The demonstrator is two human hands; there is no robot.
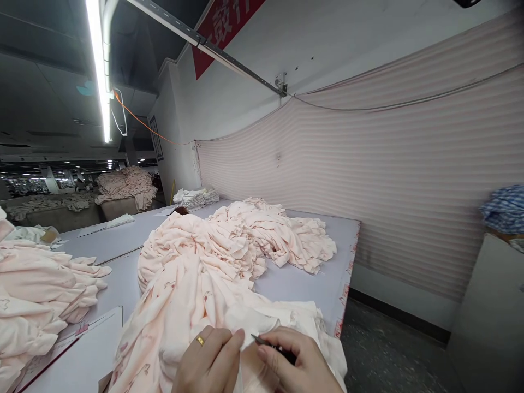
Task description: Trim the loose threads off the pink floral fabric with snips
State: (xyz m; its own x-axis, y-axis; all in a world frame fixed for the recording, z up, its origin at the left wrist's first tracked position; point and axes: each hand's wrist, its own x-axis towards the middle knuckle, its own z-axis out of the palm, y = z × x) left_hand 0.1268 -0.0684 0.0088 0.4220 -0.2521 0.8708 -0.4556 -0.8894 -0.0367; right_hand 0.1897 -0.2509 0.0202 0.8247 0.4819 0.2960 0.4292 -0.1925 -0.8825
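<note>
Left grip point(210, 357) pinched pale fabric point(252, 322); right grip point(302, 356) held a pointed tool point(262, 341). Close tool work seemingly was underway; next, fabric needed steadying.

- Main source: tube lamp point(98, 71), upper left; surface overexposed to plain white.
- Secondary sources: small lamps point(109, 164), far left background.
- Ceiling point(36, 71): dim; fine detail lost in darkness.
- Wall point(347, 49): pale grey, moderately lit.
- Desk point(303, 286) and cloth point(180, 295): evenly lit; soft shadows in the folds.
- Floor point(388, 355): dark, lower right.
- Wide-angle distortion: curtain point(368, 164) stretched toward the right edge.
- Blue bundle point(505, 210), right edge: soft detail.
</note>
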